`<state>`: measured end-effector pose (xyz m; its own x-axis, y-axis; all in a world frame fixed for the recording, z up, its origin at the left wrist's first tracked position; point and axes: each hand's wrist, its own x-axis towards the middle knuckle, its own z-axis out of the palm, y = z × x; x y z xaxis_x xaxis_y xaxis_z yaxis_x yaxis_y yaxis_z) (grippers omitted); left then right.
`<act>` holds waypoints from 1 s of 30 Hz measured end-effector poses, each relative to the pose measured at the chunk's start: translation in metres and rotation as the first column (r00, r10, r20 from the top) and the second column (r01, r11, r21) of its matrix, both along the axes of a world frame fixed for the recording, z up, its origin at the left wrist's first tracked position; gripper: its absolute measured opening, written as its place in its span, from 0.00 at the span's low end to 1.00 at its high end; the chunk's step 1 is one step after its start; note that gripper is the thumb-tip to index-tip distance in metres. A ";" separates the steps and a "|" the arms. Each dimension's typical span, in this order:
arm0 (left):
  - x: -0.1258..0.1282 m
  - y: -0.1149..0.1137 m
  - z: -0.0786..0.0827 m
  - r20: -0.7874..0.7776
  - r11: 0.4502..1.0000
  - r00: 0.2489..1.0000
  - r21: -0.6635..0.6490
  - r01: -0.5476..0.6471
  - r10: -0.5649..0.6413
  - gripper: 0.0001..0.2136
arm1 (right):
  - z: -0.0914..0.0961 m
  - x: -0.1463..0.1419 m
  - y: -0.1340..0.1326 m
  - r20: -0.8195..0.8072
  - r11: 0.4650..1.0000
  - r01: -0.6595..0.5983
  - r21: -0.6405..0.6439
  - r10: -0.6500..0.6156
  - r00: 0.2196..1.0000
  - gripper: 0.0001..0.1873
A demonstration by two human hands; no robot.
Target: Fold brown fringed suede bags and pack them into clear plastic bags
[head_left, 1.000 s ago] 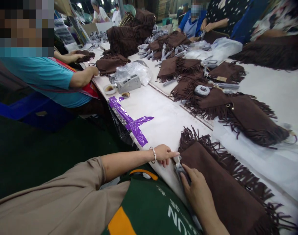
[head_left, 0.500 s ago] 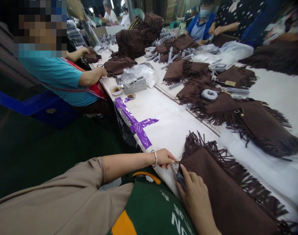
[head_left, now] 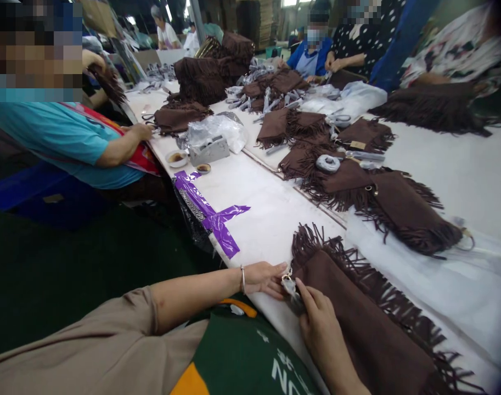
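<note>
A brown fringed suede bag [head_left: 369, 323] lies at the near edge of the white table [head_left: 270, 208]. My left hand [head_left: 265, 278] pinches at the bag's near corner, where a small metal ring and a grey wrapped piece [head_left: 290, 287] sit. My right hand [head_left: 320, 323] rests on the bag with its fingers curled around that same grey piece. Fringe runs along the bag's far side.
More brown fringed bags [head_left: 382, 197] lie across the table, with grey wrapped straps [head_left: 327, 163] among them. Purple tape [head_left: 211, 214] marks the table edge. A grey tape dispenser [head_left: 209, 149] and small dishes stand further on. A person in a teal shirt [head_left: 69, 142] works at the left; others sit across.
My left hand went from pointing flat on the table to pinching the bag's corner hardware. My right hand shifted slightly along the bag's edge. The camera view has swayed a little.
</note>
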<state>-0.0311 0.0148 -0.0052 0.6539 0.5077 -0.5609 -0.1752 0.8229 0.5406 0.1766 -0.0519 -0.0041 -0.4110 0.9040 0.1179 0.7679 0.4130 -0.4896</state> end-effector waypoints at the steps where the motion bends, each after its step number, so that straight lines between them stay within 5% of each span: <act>1: 0.006 0.001 -0.004 0.069 0.999 0.998 -0.048 -0.010 0.014 0.29 | 0.001 0.002 0.000 -0.026 1.000 -0.008 -0.012 0.007 1.000 0.39; 7: 0.059 0.021 -0.020 0.397 0.952 0.879 -0.256 -0.169 0.263 0.28 | 0.005 0.005 -0.011 -0.079 0.993 -0.114 -0.025 0.111 0.991 0.39; 12: 0.066 0.036 -0.019 0.361 0.868 0.807 -0.360 -0.342 0.467 0.18 | 0.000 0.006 -0.015 -0.106 0.990 -0.135 -0.049 0.130 0.986 0.36; 17: 0.055 0.041 -0.003 0.338 0.846 0.779 -0.128 -0.518 0.528 0.20 | 0.000 0.003 -0.015 -0.132 0.977 -0.176 -0.122 0.159 0.978 0.31; 20: 0.058 0.029 0.016 0.197 0.802 0.839 0.247 -0.544 0.508 0.23 | 0.001 0.001 -0.018 -0.164 0.978 -0.152 -0.144 0.128 0.978 0.27; 22: 0.064 0.016 0.023 0.034 0.710 0.921 0.626 -0.322 0.387 0.27 | 0.001 0.003 -0.023 -0.197 0.985 -0.114 -0.129 0.087 0.976 0.25; 24: 0.071 0.005 0.024 -0.215 0.508 0.957 0.857 0.089 0.194 0.31 | 0.001 0.010 -0.031 -0.228 0.992 -0.083 -0.100 0.058 0.972 0.21; 27: 0.079 -0.006 0.014 -0.514 0.189 0.856 0.848 0.496 0.060 0.37 | 0.002 0.030 -0.050 -0.273 0.994 -0.091 -0.060 0.072 0.959 0.15; 30: 0.078 -0.006 0.009 -0.583 0.043 0.812 0.812 0.582 0.022 0.40 | 0.005 0.054 -0.069 -0.320 0.995 -0.096 0.006 0.093 0.943 0.16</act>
<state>0.0473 0.0087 0.0040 0.8024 0.5965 0.0184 0.3598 -0.5081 0.7825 0.2302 -0.1214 0.0011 -0.4366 0.8646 0.2486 0.5287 0.4701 -0.7068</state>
